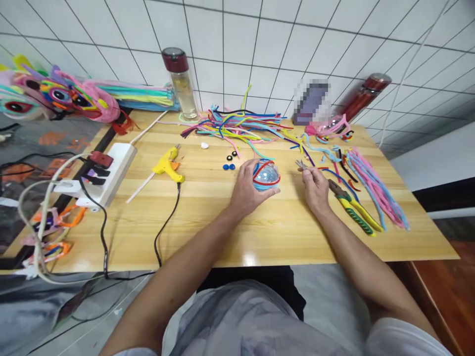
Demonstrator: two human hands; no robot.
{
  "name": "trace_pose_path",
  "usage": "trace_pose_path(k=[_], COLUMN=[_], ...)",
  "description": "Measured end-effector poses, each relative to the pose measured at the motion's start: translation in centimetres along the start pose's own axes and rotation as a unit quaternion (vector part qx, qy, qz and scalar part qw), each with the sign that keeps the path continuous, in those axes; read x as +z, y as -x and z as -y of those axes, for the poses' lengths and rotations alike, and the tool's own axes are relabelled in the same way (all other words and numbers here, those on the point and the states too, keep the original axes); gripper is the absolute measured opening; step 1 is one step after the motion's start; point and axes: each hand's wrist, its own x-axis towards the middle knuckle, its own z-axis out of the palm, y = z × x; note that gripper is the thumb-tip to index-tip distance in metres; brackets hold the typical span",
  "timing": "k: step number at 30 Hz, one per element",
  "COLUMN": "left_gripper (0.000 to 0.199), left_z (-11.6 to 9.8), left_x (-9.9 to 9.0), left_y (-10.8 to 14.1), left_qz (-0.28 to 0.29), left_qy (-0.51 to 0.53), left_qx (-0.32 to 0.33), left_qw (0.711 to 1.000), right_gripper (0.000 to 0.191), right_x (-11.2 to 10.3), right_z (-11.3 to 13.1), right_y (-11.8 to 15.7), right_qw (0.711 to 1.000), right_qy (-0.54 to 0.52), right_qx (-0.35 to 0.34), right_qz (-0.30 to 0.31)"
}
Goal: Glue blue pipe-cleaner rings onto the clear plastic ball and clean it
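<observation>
My left hand is closed around the side of a clear ball, thumb in front and fingers behind. Light blue pipe cleaner is wound around the ball's lower part, and a red strand crosses its face. To the right, my right hand grips what look like small metal scissors, their tips pointing left toward the ball; the handles are hidden in my fingers. Two blue domed pieces and two small black rings lie just beyond my left hand.
Pliers and pink and blue pipe cleaners lie right of my right hand. A yellow glue gun, its cord trailing forward, and a power strip sit left. Behind are mixed pipe cleaners and a glass bottle.
</observation>
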Motion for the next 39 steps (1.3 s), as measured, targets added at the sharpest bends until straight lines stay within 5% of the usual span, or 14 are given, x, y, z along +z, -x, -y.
trace_pose_path(k=[7, 13, 18, 27, 39], left_gripper=[0.089, 0.089, 0.090, 0.099, 0.093], left_z=[0.1, 0.2, -0.1, -0.1, -0.6], left_x=[0.3, 0.3, 0.0, -0.4, -0.5], left_y=[-0.3, -0.2, -0.2, 0.0, 0.1], left_qz=[-0.013, 0.016, 0.040, 0.056, 0.065], left_qy=[-0.008, -0.016, -0.015, -0.038, -0.039], left_qx=[0.004, 0.043, 0.034, -0.040, -0.024], left_qw=[1.000, 0.999, 0.999, 0.997, 0.997], right_gripper=[0.045, 0.030, 0.031, 0.037, 0.043], right_x=[-0.2, -2.8, -3.2, -2.4, -1.5], right_z=[2.8, 6.2, 5.6, 3.4, 3.4], right_y=[0.4, -0.3, -0.7, 0.7, 1.2], right_qw=[0.999, 0.975, 0.941, 0.935, 0.925], right_qy=[-0.032, 0.045, 0.093, 0.098, 0.128], right_qx=[-0.032, -0.210, -0.311, -0.321, -0.326], right_qz=[0.010, 0.066, 0.093, 0.112, 0.149])
